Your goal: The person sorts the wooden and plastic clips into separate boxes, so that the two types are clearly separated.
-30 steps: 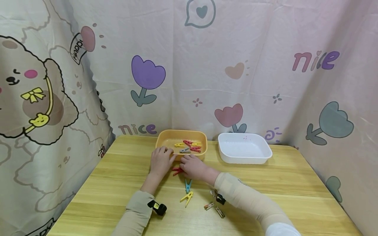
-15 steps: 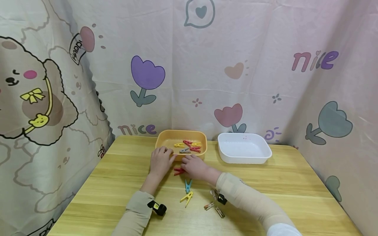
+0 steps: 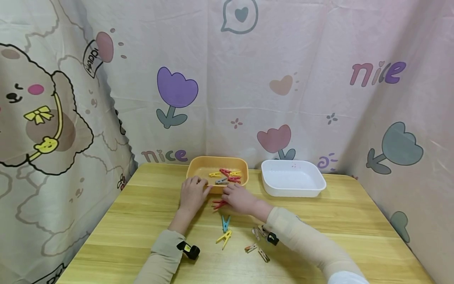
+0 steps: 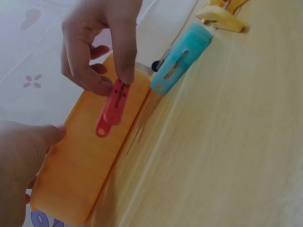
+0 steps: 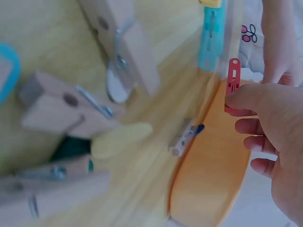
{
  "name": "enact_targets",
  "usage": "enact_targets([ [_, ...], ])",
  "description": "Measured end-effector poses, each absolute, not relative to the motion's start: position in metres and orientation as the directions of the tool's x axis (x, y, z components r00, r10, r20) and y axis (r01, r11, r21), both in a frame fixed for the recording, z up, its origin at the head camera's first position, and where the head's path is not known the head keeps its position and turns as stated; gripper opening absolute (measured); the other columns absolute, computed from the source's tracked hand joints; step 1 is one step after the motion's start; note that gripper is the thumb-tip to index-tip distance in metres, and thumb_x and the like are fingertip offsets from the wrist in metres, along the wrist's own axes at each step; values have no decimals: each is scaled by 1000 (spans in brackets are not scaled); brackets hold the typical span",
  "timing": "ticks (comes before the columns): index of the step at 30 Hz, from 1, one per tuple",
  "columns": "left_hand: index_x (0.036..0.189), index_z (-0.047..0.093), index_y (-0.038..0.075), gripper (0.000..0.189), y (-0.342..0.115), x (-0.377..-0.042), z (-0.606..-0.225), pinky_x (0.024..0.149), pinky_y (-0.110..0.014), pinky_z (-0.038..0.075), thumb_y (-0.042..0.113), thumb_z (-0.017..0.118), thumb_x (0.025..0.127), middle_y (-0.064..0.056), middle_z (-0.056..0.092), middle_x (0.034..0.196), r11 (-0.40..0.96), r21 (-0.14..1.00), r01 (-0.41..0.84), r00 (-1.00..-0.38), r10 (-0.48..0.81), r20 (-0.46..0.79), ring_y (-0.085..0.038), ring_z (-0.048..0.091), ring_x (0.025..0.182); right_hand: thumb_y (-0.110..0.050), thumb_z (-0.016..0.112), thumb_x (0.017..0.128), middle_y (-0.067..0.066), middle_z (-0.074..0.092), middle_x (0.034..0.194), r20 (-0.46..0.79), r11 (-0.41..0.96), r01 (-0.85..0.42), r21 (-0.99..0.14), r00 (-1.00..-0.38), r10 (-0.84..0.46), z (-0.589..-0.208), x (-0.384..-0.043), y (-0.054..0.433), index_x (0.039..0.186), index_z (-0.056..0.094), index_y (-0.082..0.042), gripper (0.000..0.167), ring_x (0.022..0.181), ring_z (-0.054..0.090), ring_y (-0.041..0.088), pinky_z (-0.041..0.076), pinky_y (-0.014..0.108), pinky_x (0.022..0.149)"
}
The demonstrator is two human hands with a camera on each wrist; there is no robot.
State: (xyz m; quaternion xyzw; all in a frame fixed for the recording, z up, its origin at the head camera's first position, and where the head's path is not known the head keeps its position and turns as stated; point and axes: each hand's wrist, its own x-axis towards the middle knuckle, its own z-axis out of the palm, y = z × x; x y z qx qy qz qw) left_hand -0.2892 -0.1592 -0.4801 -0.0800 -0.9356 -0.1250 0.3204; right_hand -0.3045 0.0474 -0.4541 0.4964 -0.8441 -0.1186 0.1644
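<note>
My right hand [image 3: 241,198] pinches a red clothespin [image 3: 218,204] between thumb and fingers, just in front of the orange basin [image 3: 198,169]. In the left wrist view the red clothespin [image 4: 116,106] hangs against the basin's outer wall [image 4: 80,161], its handle ends pointing away from the fingertips. My left hand [image 3: 192,194] grips the basin's near rim at its left corner, thumb on the outside, most fingers hidden past the rim. Several red and yellow clothespins and a greyish one [image 3: 222,181] lie inside the basin.
A blue clothespin [image 3: 226,223] and a yellow clothespin [image 3: 224,238] lie on the wooden table [image 3: 142,221] between the arms. Several wooden clothespins [image 3: 264,255] are scattered near the right forearm. To the right of the orange basin stands a white basin [image 3: 293,189], with a printed curtain behind.
Still pinching the red clothespin, my right hand has shifted slightly right along the basin's front. My left hand stays in place on the rim.
</note>
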Motion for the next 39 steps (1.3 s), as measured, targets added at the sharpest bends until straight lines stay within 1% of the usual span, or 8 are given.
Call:
enact_targets([
  [5,93,71,13,26,-159,-289,-480,81,-45,45,39,72,87,-8,63,92,953,187,239,-779,73,622,-29,56,89,-31,72,85,-1,61,100,216,487,-795,362,-437,-873,-446,-305,55,98,68,-19,18,97,54,18,41,34,82],
  [8,93,71,13,26,-159,-289,-481,81,-45,45,38,73,86,-8,63,92,952,191,240,-778,71,624,-29,56,89,-28,74,83,1,60,99,237,489,-796,357,-429,-872,-441,-305,59,96,68,-18,17,96,53,20,41,35,81],
  [16,92,72,13,26,-160,-289,-481,81,-44,46,38,73,86,-8,64,92,951,190,244,-771,71,633,-28,56,88,-27,70,85,0,60,98,254,503,-787,358,-436,-863,-426,-308,72,98,68,-18,16,96,52,19,41,34,79],
  [20,92,72,13,24,-159,-289,-480,81,-45,46,36,74,85,-8,64,92,949,198,243,-774,67,630,-29,56,89,-27,69,88,-1,61,100,267,516,-779,355,-445,-855,-415,-308,77,100,69,-17,15,95,52,19,44,34,80],
  [24,93,72,13,23,-159,-288,-478,82,-46,46,35,75,85,-8,64,92,947,207,245,-777,64,626,-29,56,89,-26,69,88,0,62,100,298,538,-766,352,-454,-840,-407,-310,81,99,70,-17,15,95,54,19,46,33,79],
  [31,94,72,13,24,-158,-287,-477,83,-45,46,36,73,87,-8,64,94,949,212,233,-795,60,604,-29,56,90,-26,71,87,-1,62,97,325,570,-756,322,-477,-817,-404,-317,86,100,71,-16,16,91,52,18,40,32,75],
  [35,94,72,13,24,-159,-288,-477,82,-44,46,36,73,87,-8,63,94,950,212,228,-798,58,600,-29,56,90,-26,72,87,0,62,97,328,584,-757,295,-494,-805,-403,-321,87,102,71,-16,18,93,53,19,40,33,76],
  [39,94,71,14,23,-159,-288,-479,81,-44,46,36,74,86,-8,63,93,950,211,230,-792,57,608,-28,56,89,-26,73,86,0,61,96,351,593,-756,277,-495,-795,-403,-327,88,99,72,-16,16,92,53,19,41,33,75],
])
